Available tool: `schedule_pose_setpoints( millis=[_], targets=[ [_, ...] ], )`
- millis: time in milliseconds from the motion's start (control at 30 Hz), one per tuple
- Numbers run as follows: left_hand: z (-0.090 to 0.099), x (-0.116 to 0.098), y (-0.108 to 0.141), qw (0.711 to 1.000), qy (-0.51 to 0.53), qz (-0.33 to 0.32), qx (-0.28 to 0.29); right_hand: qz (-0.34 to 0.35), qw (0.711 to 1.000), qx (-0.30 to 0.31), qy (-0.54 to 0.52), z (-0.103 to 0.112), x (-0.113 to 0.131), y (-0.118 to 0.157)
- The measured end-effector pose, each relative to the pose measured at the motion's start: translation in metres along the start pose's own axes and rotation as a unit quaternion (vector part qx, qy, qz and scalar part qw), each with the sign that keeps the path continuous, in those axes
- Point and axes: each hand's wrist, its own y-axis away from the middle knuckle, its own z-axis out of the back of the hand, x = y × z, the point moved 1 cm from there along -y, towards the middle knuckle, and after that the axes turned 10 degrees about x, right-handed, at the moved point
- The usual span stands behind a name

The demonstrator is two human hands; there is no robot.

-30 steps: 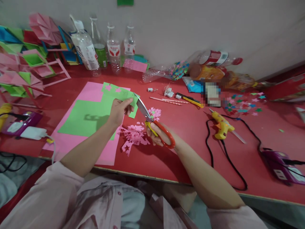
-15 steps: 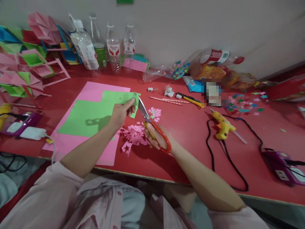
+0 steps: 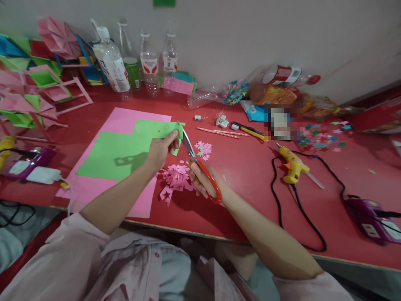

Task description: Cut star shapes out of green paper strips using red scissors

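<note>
My left hand pinches the right end of a green paper sheet, which lies over a larger pink sheet. My right hand is wrapped round the handles of scissors with an orange-red loop. The blades meet the right edge of the green paper, just beside my left fingertips. Below the blades is a heap of pink paper scraps, some with star cut-outs. Small pink stars and a few green ones lie to the right of the blades.
Behind stand clear bottles; paper models fill the left. On the right are a yellow glue gun with its black cord, a yellow cutter, loose stars and a purple power strip. The red table's front edge runs near my body.
The scissor handles have closed somewhat in my right hand, and the orange-red loop has shifted slightly left. My left hand has hardly moved on the green paper.
</note>
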Motion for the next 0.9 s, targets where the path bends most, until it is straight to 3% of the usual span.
schedule_pose_setpoints(
  millis=[733,900],
  targets=[
    [0.004,-0.001,-0.004,0.999,0.017,-0.021,0.025,-0.021,0.999,-0.004,0.031,0.006,0.005,0.001],
    [0.007,-0.009,-0.006,0.998,0.047,-0.036,-0.003,-0.033,0.999,-0.004,0.041,0.010,0.006,-0.001]
  ],
)
